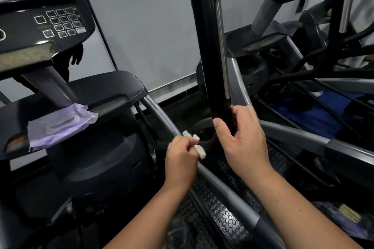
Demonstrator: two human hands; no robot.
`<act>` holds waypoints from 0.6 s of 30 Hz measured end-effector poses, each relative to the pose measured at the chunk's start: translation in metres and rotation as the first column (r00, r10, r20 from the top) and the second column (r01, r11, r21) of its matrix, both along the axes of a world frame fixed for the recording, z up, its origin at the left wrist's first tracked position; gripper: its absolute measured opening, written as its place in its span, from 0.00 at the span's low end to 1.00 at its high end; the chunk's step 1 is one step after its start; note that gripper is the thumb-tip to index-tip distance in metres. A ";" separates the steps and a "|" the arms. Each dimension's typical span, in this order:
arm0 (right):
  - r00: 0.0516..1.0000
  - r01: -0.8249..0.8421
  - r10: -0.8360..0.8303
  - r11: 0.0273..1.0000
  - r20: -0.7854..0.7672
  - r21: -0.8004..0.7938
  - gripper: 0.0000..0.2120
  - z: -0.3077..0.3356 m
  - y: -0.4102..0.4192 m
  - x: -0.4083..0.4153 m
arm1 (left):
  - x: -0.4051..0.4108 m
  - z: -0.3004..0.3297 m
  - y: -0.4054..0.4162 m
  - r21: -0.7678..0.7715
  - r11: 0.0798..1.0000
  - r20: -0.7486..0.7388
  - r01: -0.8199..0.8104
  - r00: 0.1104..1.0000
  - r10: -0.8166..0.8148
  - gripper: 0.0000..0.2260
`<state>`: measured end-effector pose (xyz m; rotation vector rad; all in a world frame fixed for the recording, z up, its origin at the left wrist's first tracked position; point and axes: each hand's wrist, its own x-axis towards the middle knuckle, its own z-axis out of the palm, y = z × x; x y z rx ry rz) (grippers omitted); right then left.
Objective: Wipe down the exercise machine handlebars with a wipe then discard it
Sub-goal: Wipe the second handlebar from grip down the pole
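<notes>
A black upright handlebar [208, 50] with a silver strip down its right side rises through the middle of the view. My right hand [240, 139] grips its lower end, thumb on the left side and fingers curled behind. Just left of it, my left hand [181, 156] holds a small crumpled white wipe [199, 147], which sticks out between the fingers close to the bar's base. The wipe does not touch the bar.
A purple pack of wipes [60, 125] lies on the machine's shelf at the left, below the console [40, 18] with its keypad. Grey frame rails [222, 186] cross under my hands. Another machine [303, 26] stands at the right. The floor is studded rubber.
</notes>
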<state>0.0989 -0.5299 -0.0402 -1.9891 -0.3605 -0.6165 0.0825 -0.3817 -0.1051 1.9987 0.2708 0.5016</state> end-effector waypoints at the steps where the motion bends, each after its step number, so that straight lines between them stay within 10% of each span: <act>1: 1.000 0.005 -0.005 1.000 0.008 0.003 0.16 -0.001 0.001 0.000 | -0.003 0.000 -0.005 0.059 0.998 0.021 0.023 0.999 -0.024 0.11; 18: 0.999 -0.008 0.007 0.999 0.038 0.031 0.13 -0.004 0.001 0.000 | 0.004 0.005 0.002 0.185 0.976 0.000 0.113 0.993 -0.115 0.17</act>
